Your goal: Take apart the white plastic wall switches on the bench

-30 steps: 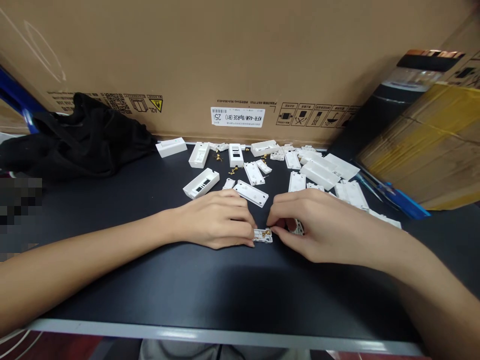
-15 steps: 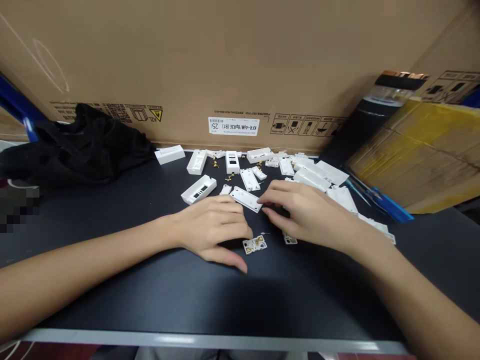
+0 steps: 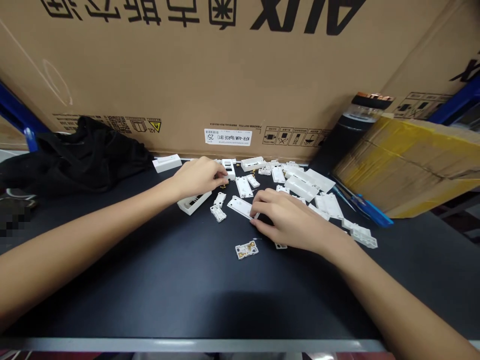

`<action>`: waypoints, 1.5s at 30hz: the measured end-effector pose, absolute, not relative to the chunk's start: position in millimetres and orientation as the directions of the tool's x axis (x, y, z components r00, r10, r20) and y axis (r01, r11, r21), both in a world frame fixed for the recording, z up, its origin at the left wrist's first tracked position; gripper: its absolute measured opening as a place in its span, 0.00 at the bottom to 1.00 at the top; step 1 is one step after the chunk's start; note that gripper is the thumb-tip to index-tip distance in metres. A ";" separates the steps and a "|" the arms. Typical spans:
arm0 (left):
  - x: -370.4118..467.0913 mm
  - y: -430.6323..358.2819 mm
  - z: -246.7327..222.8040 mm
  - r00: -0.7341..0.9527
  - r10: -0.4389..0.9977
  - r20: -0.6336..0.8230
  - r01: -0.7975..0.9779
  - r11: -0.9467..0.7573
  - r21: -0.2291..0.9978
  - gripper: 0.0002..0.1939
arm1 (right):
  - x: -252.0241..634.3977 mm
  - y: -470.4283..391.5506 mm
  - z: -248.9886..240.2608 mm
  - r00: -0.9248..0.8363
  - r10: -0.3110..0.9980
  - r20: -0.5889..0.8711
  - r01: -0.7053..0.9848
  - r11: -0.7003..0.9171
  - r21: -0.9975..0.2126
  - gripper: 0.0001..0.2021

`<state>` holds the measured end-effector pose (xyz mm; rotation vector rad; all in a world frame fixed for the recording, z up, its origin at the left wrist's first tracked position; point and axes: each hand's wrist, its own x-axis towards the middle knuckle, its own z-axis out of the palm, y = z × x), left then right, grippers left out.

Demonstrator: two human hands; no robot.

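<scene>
My left hand reaches over the small brass pieces beside an upright white housing. Its thumb and fingers are bent together, and anything between them is hidden. Partly under that wrist lies an open white housing. My right hand is closed, fingertips and thumb close together at the near end of a long white cover plate; I cannot make out what they hold. In front of it lies a small white base with brass contacts. Two small white bases lie left of the plate.
Many white plastic parts are heaped at the back right, near a blue-handled screwdriver. A black cylindrical bottle leans by a taped cardboard box. Black cloth lies left. A large carton stands behind.
My left hand has moved from beside the brass-fitted base up and away to the small brass pieces, uncovering a small white base. My right hand's fingers have drawn closer together. The view has tilted up.
</scene>
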<state>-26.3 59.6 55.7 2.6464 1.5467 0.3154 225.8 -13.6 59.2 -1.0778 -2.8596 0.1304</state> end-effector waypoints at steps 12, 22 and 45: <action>-10.5 66.4 52.9 0.450 0.890 0.072 0.882 -0.456 0.122 0.08 | 229.6 -13.3 61.6 -0.727 0.685 0.052 0.682 0.729 -0.053 0.09; -13.3 71.9 49.4 0.552 0.834 0.028 0.821 -0.549 0.156 0.13 | 230.2 -12.2 61.5 -0.730 0.681 0.053 0.680 0.732 -0.049 0.10; -8.1 -15.2 55.4 0.836 0.515 0.190 0.539 -0.837 -0.100 0.14 | 233.0 -4.6 52.6 -0.727 0.682 0.079 0.677 0.731 -0.086 0.09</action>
